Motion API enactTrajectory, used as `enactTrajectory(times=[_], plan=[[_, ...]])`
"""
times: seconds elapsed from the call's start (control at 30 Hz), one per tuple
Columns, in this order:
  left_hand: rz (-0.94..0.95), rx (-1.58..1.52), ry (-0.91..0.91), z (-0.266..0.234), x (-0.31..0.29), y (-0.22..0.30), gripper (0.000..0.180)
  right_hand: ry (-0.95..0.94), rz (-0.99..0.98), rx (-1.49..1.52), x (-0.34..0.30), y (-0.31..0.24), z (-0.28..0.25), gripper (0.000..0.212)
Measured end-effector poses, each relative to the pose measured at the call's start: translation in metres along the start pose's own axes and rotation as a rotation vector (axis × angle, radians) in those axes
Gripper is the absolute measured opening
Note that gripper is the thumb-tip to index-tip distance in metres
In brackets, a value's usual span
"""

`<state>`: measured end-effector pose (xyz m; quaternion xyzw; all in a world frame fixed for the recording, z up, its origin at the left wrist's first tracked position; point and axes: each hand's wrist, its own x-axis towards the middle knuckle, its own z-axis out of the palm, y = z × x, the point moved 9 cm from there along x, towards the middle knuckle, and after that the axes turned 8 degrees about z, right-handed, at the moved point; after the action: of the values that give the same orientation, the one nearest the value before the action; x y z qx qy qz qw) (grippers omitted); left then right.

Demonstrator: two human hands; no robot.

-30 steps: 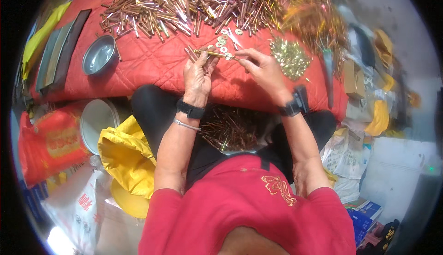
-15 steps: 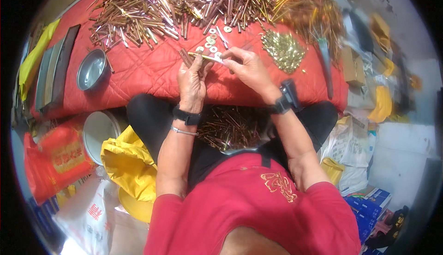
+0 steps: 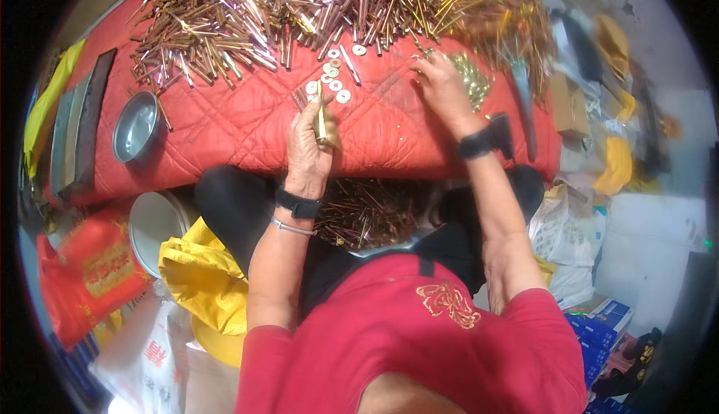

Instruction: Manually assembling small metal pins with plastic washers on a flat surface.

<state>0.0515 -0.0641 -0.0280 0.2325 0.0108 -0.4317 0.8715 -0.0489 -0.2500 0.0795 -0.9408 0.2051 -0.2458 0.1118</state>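
My left hand (image 3: 308,148) is closed around a few thin brown tubes (image 3: 301,99) and a bright gold tube (image 3: 321,118), which stands nearly upright in its grip. Just beyond it, several pale flat rings (image 3: 334,84) lie on the red quilted cover, with a silvery tube (image 3: 350,66) beside them. My right hand (image 3: 443,88) reaches out with bent fingers near a heap of small gold pieces (image 3: 473,84), partly covering it. Something small and dark seems to be at its fingertips, too small to name.
A large heap of metallic tubes (image 3: 337,10) covers the far side of the red quilt (image 3: 232,126). A metal bowl (image 3: 137,127) stands at left, by long dark bars (image 3: 90,114). More tubes (image 3: 363,215) lie between my legs. A thin long-handled tool (image 3: 526,103) lies right.
My right hand has left the left hand and moved right, to the small gold pieces. In my left hand the gold tube has swung from lying crosswise to nearly upright.
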Motion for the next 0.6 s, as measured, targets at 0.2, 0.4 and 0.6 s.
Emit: enactTrajectory(times=[0.2, 0.4, 0.6], plan=[[0.060, 0.265, 0.131, -0.001, -0.004, 0.001, 0.021, -0.052, -0.106, -0.134, 0.001, 0.011, 0.015, 0.010], [0.028, 0.449, 0.016, 0.015, -0.013, -0.006, 0.019, -0.145, 0.191, 0.499, -0.009, -0.038, 0.008, 0.019], [0.054, 0.530, -0.121, 0.036, -0.021, -0.006, 0.018, -0.271, 0.475, 1.197, -0.030, -0.055, 0.029, 0.012]])
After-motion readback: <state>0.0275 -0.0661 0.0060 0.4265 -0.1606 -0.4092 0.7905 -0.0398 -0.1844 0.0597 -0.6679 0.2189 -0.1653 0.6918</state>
